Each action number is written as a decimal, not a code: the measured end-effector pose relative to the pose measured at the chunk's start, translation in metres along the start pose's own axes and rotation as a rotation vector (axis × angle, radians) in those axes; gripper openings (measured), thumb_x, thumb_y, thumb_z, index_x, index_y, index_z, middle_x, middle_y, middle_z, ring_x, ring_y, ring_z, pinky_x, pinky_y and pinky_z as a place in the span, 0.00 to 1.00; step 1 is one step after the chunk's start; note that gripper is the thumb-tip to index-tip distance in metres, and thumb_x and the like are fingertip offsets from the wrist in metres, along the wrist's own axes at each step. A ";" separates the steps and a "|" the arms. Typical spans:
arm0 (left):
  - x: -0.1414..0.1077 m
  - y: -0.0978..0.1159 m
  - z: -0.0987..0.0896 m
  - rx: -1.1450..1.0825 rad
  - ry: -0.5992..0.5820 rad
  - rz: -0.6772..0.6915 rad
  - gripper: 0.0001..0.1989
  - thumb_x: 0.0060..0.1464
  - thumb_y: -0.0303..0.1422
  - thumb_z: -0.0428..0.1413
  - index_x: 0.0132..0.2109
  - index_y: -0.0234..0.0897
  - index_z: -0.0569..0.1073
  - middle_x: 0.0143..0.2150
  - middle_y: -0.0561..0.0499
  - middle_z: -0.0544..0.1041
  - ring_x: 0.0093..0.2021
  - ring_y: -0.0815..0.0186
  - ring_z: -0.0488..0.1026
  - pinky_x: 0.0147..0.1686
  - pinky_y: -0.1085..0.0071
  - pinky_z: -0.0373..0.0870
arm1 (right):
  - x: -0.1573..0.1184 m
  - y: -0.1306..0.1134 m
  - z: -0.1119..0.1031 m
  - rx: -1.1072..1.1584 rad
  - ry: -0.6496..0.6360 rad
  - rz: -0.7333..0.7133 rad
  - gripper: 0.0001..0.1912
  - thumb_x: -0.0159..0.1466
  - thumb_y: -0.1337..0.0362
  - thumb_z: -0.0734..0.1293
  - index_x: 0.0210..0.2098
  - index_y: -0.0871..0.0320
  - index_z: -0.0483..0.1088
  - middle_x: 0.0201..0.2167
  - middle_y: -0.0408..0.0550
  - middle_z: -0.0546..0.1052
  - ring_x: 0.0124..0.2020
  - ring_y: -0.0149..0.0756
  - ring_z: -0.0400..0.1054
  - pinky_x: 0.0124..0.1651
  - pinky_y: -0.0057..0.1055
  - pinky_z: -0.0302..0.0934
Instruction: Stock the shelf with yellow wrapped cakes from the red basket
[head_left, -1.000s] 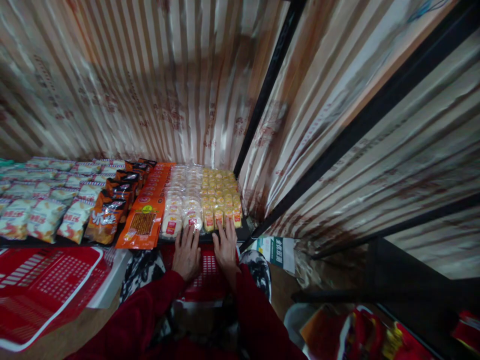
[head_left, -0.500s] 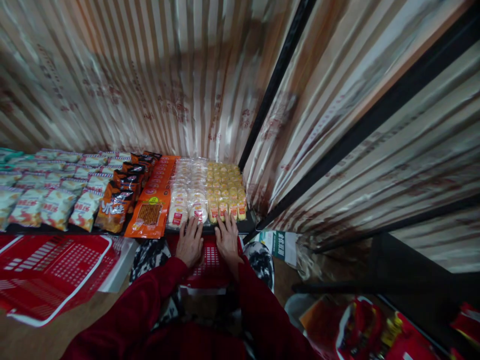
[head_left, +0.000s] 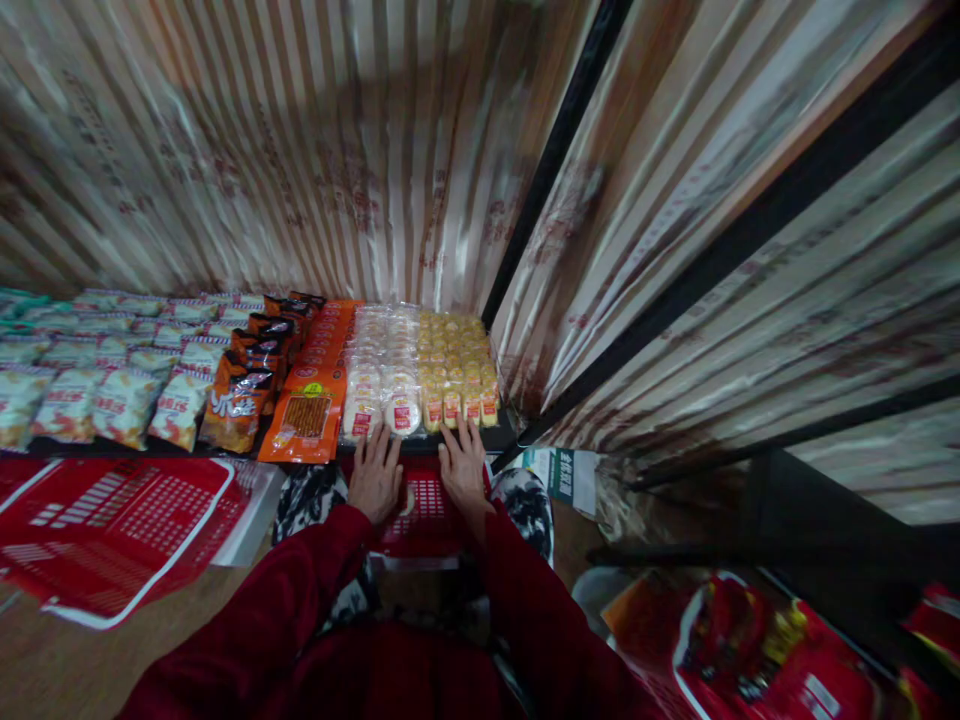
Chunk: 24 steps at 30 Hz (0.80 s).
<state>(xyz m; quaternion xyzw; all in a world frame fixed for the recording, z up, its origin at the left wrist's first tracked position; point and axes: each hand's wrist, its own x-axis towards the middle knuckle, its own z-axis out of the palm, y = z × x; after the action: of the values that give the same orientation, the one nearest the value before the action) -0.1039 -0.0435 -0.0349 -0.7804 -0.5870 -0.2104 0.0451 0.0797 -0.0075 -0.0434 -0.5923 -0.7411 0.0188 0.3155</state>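
We have both hands at the front edge of the shelf (head_left: 480, 447), lower middle of the frame. Our left hand (head_left: 375, 478) lies flat, fingers spread, its tips touching the round white cake packets (head_left: 386, 385). Our right hand (head_left: 465, 470) is likewise flat and empty, its fingertips at the foot of the yellow snack packets (head_left: 457, 375) just to the right. The hands are side by side, slightly apart, gripping nothing. Below them sits a red basket (head_left: 424, 510) over our lap.

We judge the step to be squaring up these two rows at the shelf front. The next move seems to call for a light, even push or nudge, so the front packets line up without toppling. Further left lie orange packets (head_left: 307, 420) and pale chip bags (head_left: 124, 400).
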 end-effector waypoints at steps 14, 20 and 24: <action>-0.028 -0.022 0.014 -0.323 -0.084 0.240 0.14 0.59 0.28 0.44 0.47 0.33 0.71 0.48 0.41 0.72 0.55 0.60 0.64 0.55 0.62 0.63 | -0.047 -0.013 0.028 0.175 -0.311 -0.039 0.16 0.67 0.64 0.53 0.39 0.59 0.71 0.36 0.52 0.75 0.41 0.37 0.67 0.48 0.34 0.61; -0.045 -0.011 0.050 -0.283 -0.722 -0.154 0.22 0.56 0.24 0.44 0.56 0.33 0.67 0.62 0.35 0.59 0.52 0.55 0.69 0.46 0.60 0.69 | -0.060 -0.005 0.064 0.178 -0.695 0.275 0.13 0.63 0.69 0.59 0.37 0.60 0.75 0.38 0.54 0.77 0.42 0.38 0.70 0.46 0.32 0.61; -0.033 -0.009 0.079 -0.302 -0.848 -0.257 0.19 0.53 0.22 0.47 0.50 0.35 0.72 0.52 0.38 0.71 0.51 0.56 0.69 0.48 0.61 0.67 | -0.063 -0.002 0.075 0.210 -0.720 0.368 0.11 0.64 0.61 0.63 0.42 0.60 0.72 0.41 0.50 0.75 0.42 0.36 0.70 0.46 0.36 0.64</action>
<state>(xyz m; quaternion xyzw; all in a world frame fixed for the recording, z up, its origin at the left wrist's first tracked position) -0.0976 -0.0454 -0.1205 -0.7164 -0.6084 0.0400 -0.3393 0.0478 -0.0385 -0.1307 -0.6350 -0.6800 0.3564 0.0863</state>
